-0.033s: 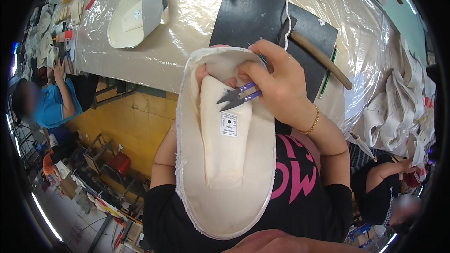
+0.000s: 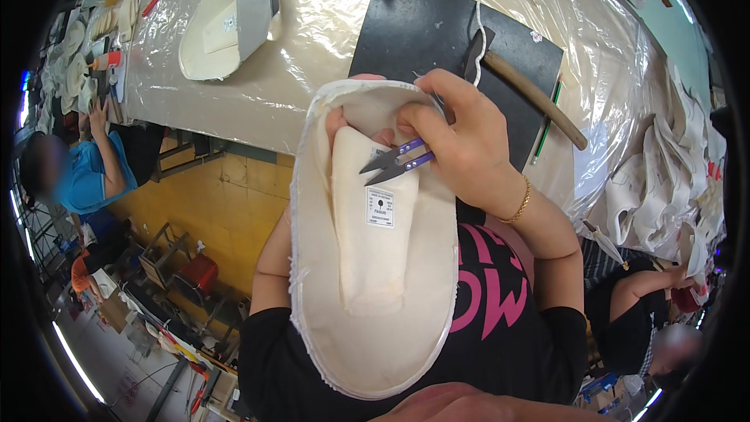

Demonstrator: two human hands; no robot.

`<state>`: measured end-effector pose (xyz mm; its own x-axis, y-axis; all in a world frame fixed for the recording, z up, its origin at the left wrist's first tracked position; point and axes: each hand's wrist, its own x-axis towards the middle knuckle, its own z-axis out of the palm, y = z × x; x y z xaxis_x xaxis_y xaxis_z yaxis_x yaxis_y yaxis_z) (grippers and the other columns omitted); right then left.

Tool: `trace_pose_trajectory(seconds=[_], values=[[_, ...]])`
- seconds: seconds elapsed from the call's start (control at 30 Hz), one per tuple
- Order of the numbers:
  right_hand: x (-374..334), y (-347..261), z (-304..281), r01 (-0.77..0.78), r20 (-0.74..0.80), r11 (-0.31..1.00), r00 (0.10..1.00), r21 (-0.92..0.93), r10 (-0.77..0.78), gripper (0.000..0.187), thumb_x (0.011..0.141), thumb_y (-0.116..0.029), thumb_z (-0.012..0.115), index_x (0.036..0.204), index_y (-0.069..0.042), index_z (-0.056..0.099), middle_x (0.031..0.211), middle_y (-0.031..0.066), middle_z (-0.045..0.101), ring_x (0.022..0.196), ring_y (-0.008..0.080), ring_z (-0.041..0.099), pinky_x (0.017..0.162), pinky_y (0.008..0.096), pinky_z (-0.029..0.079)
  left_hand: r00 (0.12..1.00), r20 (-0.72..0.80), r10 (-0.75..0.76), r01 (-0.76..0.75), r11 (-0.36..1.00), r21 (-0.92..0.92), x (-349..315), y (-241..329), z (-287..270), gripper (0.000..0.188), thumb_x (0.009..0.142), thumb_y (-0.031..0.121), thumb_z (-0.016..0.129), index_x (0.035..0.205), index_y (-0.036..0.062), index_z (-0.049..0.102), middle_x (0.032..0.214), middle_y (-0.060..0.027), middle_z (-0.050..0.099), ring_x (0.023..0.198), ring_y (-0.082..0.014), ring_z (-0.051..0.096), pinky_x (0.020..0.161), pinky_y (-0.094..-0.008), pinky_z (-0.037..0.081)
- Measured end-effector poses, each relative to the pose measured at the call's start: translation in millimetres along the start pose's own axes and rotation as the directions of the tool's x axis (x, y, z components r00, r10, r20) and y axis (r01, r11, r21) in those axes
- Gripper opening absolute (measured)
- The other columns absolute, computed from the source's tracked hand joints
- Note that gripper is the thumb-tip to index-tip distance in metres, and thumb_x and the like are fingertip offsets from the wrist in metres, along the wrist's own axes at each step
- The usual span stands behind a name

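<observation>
An off-white shoe upper (image 2: pixel 434 266) with a frayed left edge and a small printed label on its tongue hangs upright before my chest. My left hand (image 2: pixel 336 120) is closed on its far end; mostly the upper hides that hand, with a bit of finger showing inside the opening. At the far right rim is my right hand (image 2: pixel 466 129), pinching the upper's edge between thumb and finger. Tucked in that same hand are thread snips (image 2: pixel 400 161) with purple handles, their dark blades parted and lying over the tongue.
A black cutting mat (image 2: pixel 406 39) lies beyond, bearing a wooden-handled hammer (image 2: pixel 539 100) and a white cord (image 2: pixel 478 8). Beside it is a green pencil (image 2: pixel 548 121). Another upper (image 2: pixel 248 23) stands far left. White pieces (image 2: pixel 652 180) pile up at right. Co-workers (image 2: pixel 98 160) sit either side.
The shoe upper has shifted very slightly left, the snips with it. Both hands keep their hold.
</observation>
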<state>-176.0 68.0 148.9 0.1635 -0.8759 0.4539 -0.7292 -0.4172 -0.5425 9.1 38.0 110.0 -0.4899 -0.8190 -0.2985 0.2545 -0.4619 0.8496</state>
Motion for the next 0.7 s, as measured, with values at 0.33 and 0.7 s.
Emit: trace_pose_trajectory(seconds=[0.33, 0.7], values=[[-10.8, 26.0, -16.1, -0.226, -0.173, 0.974, 0.96, -0.015, 0.22, 0.02, 0.078, 0.012, 0.066, 0.092, -0.003, 0.065, 0.101, 0.0121, 0.053, 0.103, 0.0248, 0.054, 0.08, 0.032, 0.048, 0.997, -0.078, -0.017, 0.034, 0.973, 0.226, -7.4, 37.5, 8.2, 0.046, 0.084, 0.013, 0.075, 0.123, 0.0039, 0.052, 0.102, -0.01, 0.064, 0.09, -0.0174, 0.067, 0.074, -0.0285, 0.058], [-24.3, 28.3, -56.4, -0.477, -0.165, 0.874, 0.858, 0.089, 0.485, 0.012, 0.087, -0.008, 0.07, 0.098, -0.008, 0.073, 0.09, 0.0082, 0.058, 0.082, 0.0228, 0.058, 0.072, 0.0342, 0.047, 0.909, -0.21, -0.359, 0.331, 0.93, -0.157, -10.9, 53.3, 35.4, 0.048, 0.089, 0.008, 0.069, 0.132, 0.0059, 0.047, 0.106, -0.0111, 0.063, 0.083, -0.0174, 0.068, 0.068, -0.0294, 0.06]])
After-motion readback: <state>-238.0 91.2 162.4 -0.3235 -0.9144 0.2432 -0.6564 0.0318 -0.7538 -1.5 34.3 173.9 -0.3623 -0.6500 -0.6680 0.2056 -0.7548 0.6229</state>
